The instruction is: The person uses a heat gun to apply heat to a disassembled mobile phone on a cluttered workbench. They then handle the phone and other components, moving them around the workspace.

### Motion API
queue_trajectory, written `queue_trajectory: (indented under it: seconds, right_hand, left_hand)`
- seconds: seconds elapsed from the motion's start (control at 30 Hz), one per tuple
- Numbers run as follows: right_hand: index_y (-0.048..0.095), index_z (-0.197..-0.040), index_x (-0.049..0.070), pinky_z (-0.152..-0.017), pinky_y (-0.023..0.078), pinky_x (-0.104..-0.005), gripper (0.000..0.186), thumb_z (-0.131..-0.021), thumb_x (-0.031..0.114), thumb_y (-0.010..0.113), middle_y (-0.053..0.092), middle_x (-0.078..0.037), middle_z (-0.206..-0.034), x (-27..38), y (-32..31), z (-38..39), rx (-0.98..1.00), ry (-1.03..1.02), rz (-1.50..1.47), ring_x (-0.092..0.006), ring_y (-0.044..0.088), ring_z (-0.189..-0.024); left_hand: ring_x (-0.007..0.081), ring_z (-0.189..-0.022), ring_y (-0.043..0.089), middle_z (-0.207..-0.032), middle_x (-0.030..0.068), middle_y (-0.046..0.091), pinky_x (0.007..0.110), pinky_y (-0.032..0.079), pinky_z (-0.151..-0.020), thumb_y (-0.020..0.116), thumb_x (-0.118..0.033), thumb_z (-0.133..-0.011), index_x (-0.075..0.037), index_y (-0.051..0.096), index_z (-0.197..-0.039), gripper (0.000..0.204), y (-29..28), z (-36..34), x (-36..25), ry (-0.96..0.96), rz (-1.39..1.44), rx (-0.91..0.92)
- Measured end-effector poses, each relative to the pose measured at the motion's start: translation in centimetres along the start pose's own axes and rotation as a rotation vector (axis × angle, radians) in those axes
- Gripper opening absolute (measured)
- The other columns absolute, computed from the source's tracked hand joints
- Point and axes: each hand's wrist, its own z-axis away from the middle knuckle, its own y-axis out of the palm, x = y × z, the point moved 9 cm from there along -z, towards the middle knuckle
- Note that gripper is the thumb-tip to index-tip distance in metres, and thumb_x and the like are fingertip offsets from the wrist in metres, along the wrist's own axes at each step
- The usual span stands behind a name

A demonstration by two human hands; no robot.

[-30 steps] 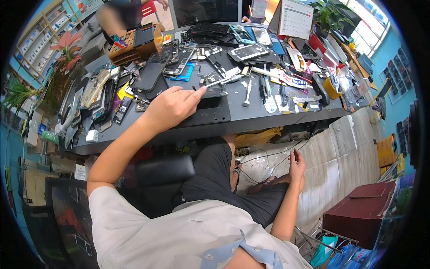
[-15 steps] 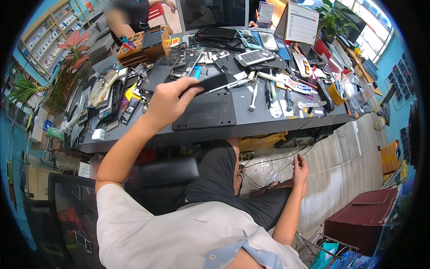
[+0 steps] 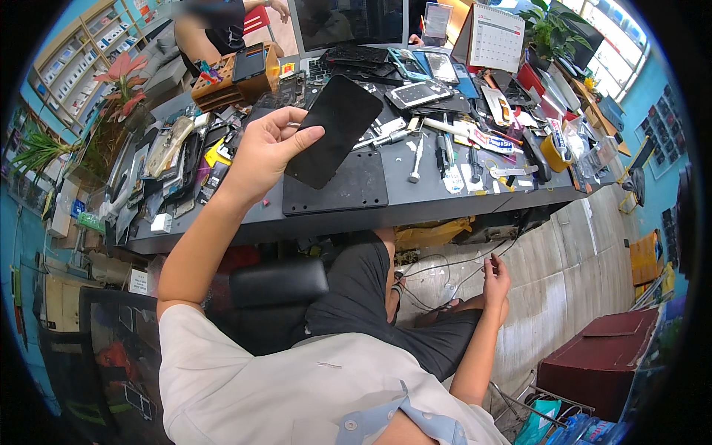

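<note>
While left hand [image 3: 263, 152] grips black phone screen panel [image 3: 334, 130] above black work mat [image 3: 337, 189], right hand [image 3: 495, 278] hangs loosely open, empty, at 5 o'clock below gray workbench [image 3: 415, 204].

Turquoise walls [image 3: 653, 111], pale plank floor [image 3: 571, 274]

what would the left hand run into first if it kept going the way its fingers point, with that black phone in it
Probably the pile of phones and black parts at the back of the grey workbench. The left hand holds the black phone raised, tilted up and right. Depth is unclear, so it might pass above them toward the monitor.
</note>
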Motion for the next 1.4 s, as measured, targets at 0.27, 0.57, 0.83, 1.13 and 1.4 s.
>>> queue_trajectory:
  seconds: [0.27,0.57,0.83,1.13,1.4]
  right_hand:
    - [0.079,-0.134,0.0,-0.082,0.059,-0.0314,0.037,-0.105,0.022,0.082,0.081,-0.009,-0.108,-0.2,0.3,0.0,0.007,0.012,-0.039,-0.0153,0.075,-0.092]
    - [0.08,-0.133,0.002,-0.084,0.061,-0.0342,0.037,-0.102,0.022,0.084,0.083,-0.011,-0.111,-0.2,-0.4,0.5,-0.059,-0.05,0.037,-0.0188,0.077,-0.096]
    - [0.081,-0.13,0.004,-0.08,0.06,-0.036,0.037,-0.099,0.024,0.085,0.083,-0.012,-0.109,2.1,-0.2,0.8,-0.07,-0.063,0.114,-0.0214,0.078,-0.091]
    - [0.078,-0.138,0.005,-0.09,0.06,-0.0365,0.042,-0.102,0.027,0.083,0.082,-0.013,-0.12,0.8,1.5,-0.1,0.005,-0.036,0.047,-0.0222,0.076,-0.104]
    - [0.069,-0.151,0.004,-0.077,0.058,-0.0295,0.051,-0.112,0.037,0.073,0.079,-0.009,-0.132,-5.6,0.0,-1.7,0.143,0.06,0.038,-0.015,0.075,-0.102]
  left_hand:
    - [0.0121,-0.097,0.079,-0.11,0.0096,0.084,0.028,0.061,-0.087,0.077,-0.009,-0.108,0.002,0.074,-0.127,0.023,0.1,0.3,-0.7,0.075,-0.197,-0.042]
    - [0.0347,-0.121,0.079,-0.131,0.0172,0.08,0.048,0.063,-0.107,0.076,0.003,-0.092,0.0,0.078,-0.129,0.038,7.4,5.8,-1.2,0.944,-1.267,0.185]
    - [0.0376,-0.128,0.075,-0.138,0.0174,0.077,0.05,0.058,-0.115,0.076,0.002,-0.096,-0.001,0.077,-0.134,0.038,6.7,5.5,1.2,0.746,-1.209,0.244]
    - [0.0373,-0.138,0.069,-0.147,0.0171,0.073,0.054,0.053,-0.12,0.079,-0.008,-0.1,-0.006,0.077,-0.139,0.04,5.3,6.9,2.1,0.655,-1.155,0.262]
    - [0.0352,-0.14,0.067,-0.145,0.0144,0.072,0.052,0.052,-0.122,0.077,-0.02,-0.103,-0.008,0.077,-0.135,0.033,4.1,7.7,3.8,0.749,-1.09,0.169]
